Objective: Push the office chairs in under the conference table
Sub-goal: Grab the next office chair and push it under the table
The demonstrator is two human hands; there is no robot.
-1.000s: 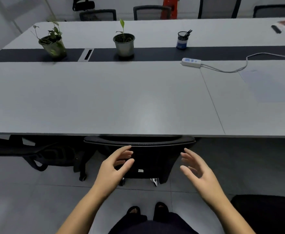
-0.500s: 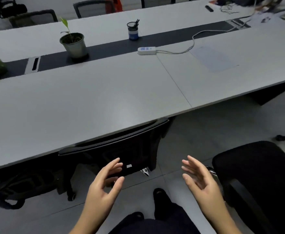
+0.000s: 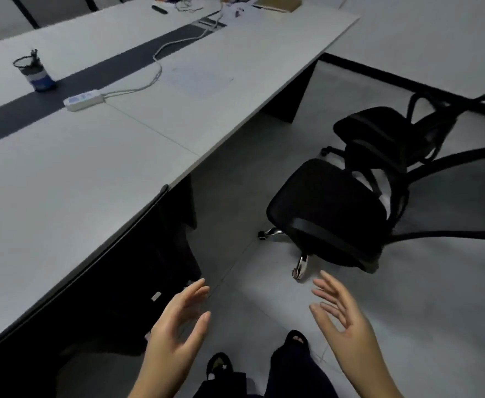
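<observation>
Ahead, both hands, left hand (image 3: 175,337) and right hand (image 3: 347,328), spread and empty, nearest office chair (image 3: 330,214) well beyond the right fingertips.

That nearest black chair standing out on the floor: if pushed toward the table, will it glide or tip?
The nearest chair probably glides: chrome legs end in casters on smooth floor. Its seat may swivel off line. The mesh back looks light, so tipping seems unlikely.

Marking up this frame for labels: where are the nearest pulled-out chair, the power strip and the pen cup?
Nearest pulled-out chair (image 3: 330,208), head view, on its black seat cushion.
Power strip (image 3: 84,100), head view, middle of its white casing.
Pen cup (image 3: 36,74), head view, on its side wall.
</observation>
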